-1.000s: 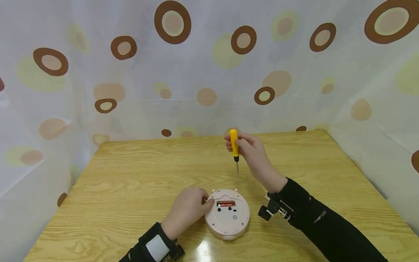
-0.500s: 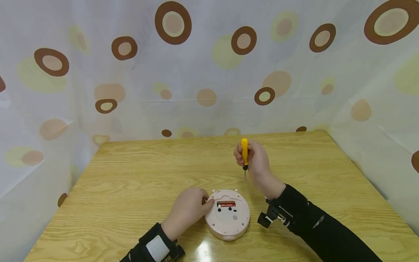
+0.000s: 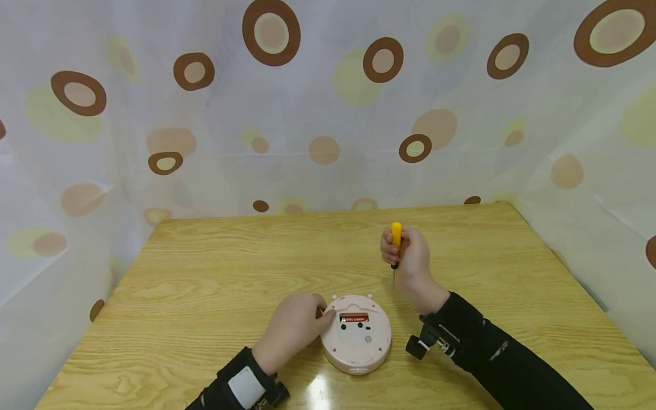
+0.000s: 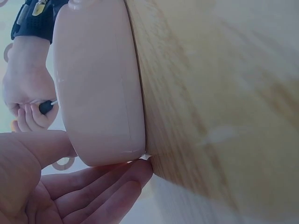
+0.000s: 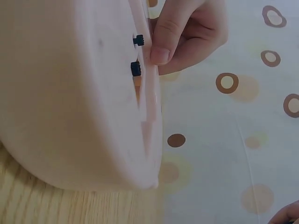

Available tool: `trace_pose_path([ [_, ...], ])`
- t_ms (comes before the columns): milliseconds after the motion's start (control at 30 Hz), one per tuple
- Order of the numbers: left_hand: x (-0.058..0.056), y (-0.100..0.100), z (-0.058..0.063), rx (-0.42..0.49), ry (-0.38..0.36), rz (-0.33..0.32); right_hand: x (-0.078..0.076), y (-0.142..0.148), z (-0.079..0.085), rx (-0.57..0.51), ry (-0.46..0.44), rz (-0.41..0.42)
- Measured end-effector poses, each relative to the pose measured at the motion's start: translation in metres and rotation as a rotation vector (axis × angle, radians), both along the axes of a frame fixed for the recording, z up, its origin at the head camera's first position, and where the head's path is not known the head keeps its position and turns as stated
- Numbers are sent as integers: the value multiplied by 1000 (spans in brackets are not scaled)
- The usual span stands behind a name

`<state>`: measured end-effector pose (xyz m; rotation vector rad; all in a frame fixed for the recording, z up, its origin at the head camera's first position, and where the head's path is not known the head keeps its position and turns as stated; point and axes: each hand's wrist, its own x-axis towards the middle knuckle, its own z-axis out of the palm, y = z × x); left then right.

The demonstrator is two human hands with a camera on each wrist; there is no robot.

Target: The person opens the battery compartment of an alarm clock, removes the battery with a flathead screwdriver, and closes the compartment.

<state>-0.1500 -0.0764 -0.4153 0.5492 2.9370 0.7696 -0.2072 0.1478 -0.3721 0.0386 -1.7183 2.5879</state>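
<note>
A round pale-pink clock (image 3: 353, 359) lies on the table with its back facing up. In its back, a red battery (image 3: 355, 319) shows in an uncovered compartment, with two black knobs (image 5: 136, 69) below. My left hand (image 3: 294, 326) holds the clock's left rim, thumb on the back and fingers against the side, as the left wrist view also shows around the clock (image 4: 100, 84). To the clock's upper right, my right hand (image 3: 417, 263) grips a yellow-handled screwdriver (image 3: 396, 232) in curled fingers, its thin shaft pointing down.
The wooden table (image 3: 215, 262) runs back to a patterned curtain (image 3: 287, 114) with brown rings, which also hangs along both sides. Dark cameras (image 3: 417, 346) are strapped to both wrists. Light glares off the tabletop near the front.
My right hand has moved right and slightly toward me with the screwdriver, its fingers now wrapped more fully around the handle. The left hand and the clock have stayed in place.
</note>
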Motion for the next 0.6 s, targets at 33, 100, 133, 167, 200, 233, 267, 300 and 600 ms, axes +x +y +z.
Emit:
trace_pose_path([
  [33, 0, 0, 0, 1, 1, -1, 0, 1, 0, -8, -3, -4],
  [100, 0, 0, 0, 3, 2, -2, -1, 3, 1, -19, -7, -14],
  [133, 0, 0, 0, 3, 2, -2, -2, 4, 2, -27, -6, -18],
  [167, 0, 0, 0, 4, 2, -2, -2, 5, 2, -32, -5, -20],
  [200, 0, 0, 0, 4, 2, -1, -2, 6, 3, -38, 0, -18],
  [233, 0, 0, 0, 4, 2, -1, -2, 8, 4, -43, 0, -22],
  [267, 0, 0, 0, 3, 2, -1, -3, 9, 5, -53, 6, -24],
  [300, 0, 0, 0, 2, 2, 0, -3, 10, 6, -72, 12, -24],
  [600, 1, 1, 1, -6, 6, -3, 0, 18, 10, -200, 74, 16],
])
